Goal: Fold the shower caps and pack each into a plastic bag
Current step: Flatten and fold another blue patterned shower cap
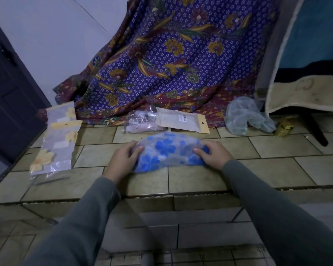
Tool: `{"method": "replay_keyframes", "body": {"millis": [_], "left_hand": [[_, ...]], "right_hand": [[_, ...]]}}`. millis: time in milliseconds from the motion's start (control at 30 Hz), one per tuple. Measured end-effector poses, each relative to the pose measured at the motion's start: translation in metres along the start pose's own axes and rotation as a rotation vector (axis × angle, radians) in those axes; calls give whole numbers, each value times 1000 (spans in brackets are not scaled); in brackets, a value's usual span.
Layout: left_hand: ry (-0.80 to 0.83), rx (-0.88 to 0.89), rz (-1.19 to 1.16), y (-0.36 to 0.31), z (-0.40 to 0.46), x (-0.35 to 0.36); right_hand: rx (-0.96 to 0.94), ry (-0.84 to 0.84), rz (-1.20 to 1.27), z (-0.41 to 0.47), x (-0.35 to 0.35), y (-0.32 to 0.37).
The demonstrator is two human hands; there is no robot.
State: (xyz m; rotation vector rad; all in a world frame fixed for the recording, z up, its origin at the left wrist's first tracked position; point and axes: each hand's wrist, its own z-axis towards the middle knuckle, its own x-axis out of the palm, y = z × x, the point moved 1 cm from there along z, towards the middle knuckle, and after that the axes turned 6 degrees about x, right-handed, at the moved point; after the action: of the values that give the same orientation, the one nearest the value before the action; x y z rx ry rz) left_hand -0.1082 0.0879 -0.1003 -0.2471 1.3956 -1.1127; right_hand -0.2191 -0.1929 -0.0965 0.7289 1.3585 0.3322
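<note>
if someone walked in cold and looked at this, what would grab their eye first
Most likely the blue-flowered shower cap at the centre, lying on the tiled floor with the left hand gripping one end and the right hand the other. Next, the big purple floral cloth draped behind it. To the left lie packed bags with yellow-flowered caps, and a pale green cap sits loose to the right.
</note>
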Motion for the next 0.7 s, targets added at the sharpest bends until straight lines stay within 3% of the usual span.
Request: {"method": "replay_keyframes", "body": {"millis": [167,300,433,700], "left_hand": [[229,-170,339,-2,18,5],[103,-82,687,-20,20,7],[3,-29,605,-24,25,21],[43,-103,639,2,30,27]], "right_hand": [[245,130,5,21,8,2],[273,84,88,24,10,6],[303,59,5,30,14,8],[452,-137,-286,36,24,7]]}}
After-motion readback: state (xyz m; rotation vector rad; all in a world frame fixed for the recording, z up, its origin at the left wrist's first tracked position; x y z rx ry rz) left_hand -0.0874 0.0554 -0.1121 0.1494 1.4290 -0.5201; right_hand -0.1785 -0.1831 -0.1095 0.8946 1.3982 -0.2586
